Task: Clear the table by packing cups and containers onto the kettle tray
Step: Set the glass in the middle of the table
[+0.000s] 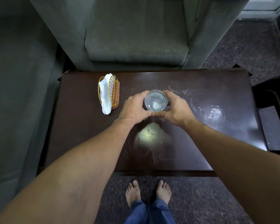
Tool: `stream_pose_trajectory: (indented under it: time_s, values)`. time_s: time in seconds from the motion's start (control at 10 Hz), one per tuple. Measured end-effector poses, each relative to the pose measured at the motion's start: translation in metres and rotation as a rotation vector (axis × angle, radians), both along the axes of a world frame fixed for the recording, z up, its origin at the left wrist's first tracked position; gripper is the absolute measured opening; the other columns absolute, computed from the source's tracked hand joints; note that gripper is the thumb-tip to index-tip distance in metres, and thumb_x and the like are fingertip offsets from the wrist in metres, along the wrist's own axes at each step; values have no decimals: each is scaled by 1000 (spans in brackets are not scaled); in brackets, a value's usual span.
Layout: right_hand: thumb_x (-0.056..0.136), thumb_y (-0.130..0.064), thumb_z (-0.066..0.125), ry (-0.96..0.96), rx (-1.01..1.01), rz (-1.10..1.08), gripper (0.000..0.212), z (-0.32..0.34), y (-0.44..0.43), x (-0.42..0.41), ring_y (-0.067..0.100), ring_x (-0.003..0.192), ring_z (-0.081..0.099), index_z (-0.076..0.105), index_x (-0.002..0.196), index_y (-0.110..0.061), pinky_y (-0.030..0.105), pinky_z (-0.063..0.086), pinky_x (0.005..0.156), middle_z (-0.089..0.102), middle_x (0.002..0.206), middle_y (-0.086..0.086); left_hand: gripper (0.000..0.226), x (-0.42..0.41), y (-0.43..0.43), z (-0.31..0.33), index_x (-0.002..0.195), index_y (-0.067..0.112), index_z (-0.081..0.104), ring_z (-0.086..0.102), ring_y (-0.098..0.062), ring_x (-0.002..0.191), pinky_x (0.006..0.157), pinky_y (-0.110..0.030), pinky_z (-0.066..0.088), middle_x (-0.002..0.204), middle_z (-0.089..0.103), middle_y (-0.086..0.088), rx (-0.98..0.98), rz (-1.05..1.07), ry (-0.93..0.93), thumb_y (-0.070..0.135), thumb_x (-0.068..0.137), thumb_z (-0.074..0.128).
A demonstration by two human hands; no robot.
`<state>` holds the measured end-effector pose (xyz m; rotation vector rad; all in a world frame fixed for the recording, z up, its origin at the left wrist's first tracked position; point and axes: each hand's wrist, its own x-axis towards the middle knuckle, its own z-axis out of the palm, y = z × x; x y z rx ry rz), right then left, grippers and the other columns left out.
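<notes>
A clear drinking glass (155, 100) stands upright near the middle of the dark wooden table (81, 135). My left hand (133, 109) wraps its left side and my right hand (174, 109) wraps its right side, thumbs meeting in front of it. Both hands grip the glass. No kettle tray is in view.
A gold wire napkin holder (111, 89) with white napkins stands at the table's back left. Faint wet ring marks (215, 112) shine on the table's right side. A grey armchair (136, 29) sits behind the table, a sofa (18, 78) to the left. My bare feet (148, 191) stand before the table.
</notes>
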<state>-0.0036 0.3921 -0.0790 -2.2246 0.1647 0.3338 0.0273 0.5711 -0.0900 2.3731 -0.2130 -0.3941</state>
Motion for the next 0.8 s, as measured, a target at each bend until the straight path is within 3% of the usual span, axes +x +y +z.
stream_pose_trajectory:
  time_s: [0.5, 0.6, 0.7, 0.8]
  values:
    - [64, -38, 98, -1, -1, -5, 81, -29, -8, 42, 10, 106, 66, 57, 133, -31, 33, 56, 97, 68, 120, -10, 93, 43, -7, -21, 144, 26, 52, 63, -16, 124, 104, -41, 53, 133, 68, 4, 28, 16, 43, 37, 63, 95]
    - [66, -35, 97, 33, -3, -11, 82, -27, -8, 40, 13, 111, 65, 55, 136, -30, 37, 54, 102, 67, 123, -8, 100, 42, -10, -19, 150, 23, 46, 58, -17, 130, 107, -42, 50, 141, 62, 2, 56, 14, 76, 39, 64, 95]
    - [67, -41, 96, 67, -46, -4, 101, -22, -6, 40, 22, 131, 56, 42, 151, -24, 42, 45, 113, 60, 141, 2, 108, 42, -12, -15, 157, 21, 36, 51, -21, 138, 113, -43, 44, 151, 53, -2, 109, -9, 84, 41, 67, 93]
    - [68, -44, 92, 119, -116, 13, 122, -11, -2, 35, 27, 146, 39, 19, 162, -16, 39, 32, 121, 41, 159, 10, 113, 39, -14, -2, 160, 21, 26, 42, -23, 144, 119, -42, 36, 157, 44, -2, 167, -44, 62, 40, 70, 91]
